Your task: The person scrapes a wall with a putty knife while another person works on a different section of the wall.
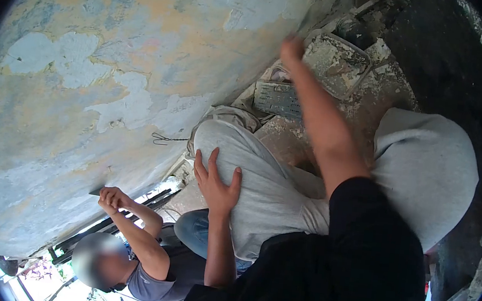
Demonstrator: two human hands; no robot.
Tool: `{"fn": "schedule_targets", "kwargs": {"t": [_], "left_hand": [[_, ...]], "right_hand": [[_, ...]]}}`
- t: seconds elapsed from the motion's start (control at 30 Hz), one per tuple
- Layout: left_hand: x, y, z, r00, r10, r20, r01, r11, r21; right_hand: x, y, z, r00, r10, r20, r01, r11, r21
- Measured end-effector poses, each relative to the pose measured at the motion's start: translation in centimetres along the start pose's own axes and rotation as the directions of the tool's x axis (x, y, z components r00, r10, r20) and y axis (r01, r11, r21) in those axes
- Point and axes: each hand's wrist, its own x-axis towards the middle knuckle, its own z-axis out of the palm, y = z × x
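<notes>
My left hand (216, 189) lies with spread fingers on the knee of my grey trousers (266, 194), holding nothing. At the upper middle, my right hand (291, 51) is raised beside the patchy painted wall (114, 67). It is blurred and looks closed; anything inside it is hidden. Under my right forearm is a grey perforated block (277, 99). Near it, at the foot of the wall, lies a crumpled cloth (236, 116).
At the lower left, another person (150, 258) in a cap holds a dark flat tool (96, 192) at the wall with both hands. A twisted wire (170, 138) sticks out beside my knee. A paint-crusted container (338, 66) stands at the upper right.
</notes>
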Motion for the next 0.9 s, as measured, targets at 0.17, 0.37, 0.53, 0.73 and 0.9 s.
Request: {"fn": "schedule_targets", "kwargs": {"t": [0.17,0.37,0.53,0.73,0.9], "left_hand": [[-0.7,-0.2,-0.1,0.999,-0.044,-0.020,0.045,0.999,0.008],[0.9,1.9,-0.5,0.999,-0.050,0.019,0.049,0.999,0.022],[1.0,1.5,-0.3,0.999,-0.024,0.041,0.022,0.999,0.046],[0.9,0.8,-0.1,1.000,-0.007,0.016,0.006,1.000,0.011],[0.9,1.1,-0.2,0.999,-0.035,0.031,0.034,0.999,0.029]], "right_hand": [[3.6,-2.4,-4.5,0.996,-0.082,-0.035,0.081,0.996,-0.021],[-11.7,2.6,0.8,0.943,-0.300,0.142,0.318,0.940,-0.126],[-11.8,0.5,-0.6,0.883,-0.381,0.273,0.322,0.917,0.238],[-7.0,1.1,-0.5,0.879,-0.155,0.451,0.063,0.975,0.211],[-6.8,1.8,-1.1,0.872,-0.119,0.475,0.146,0.989,-0.019]]}}
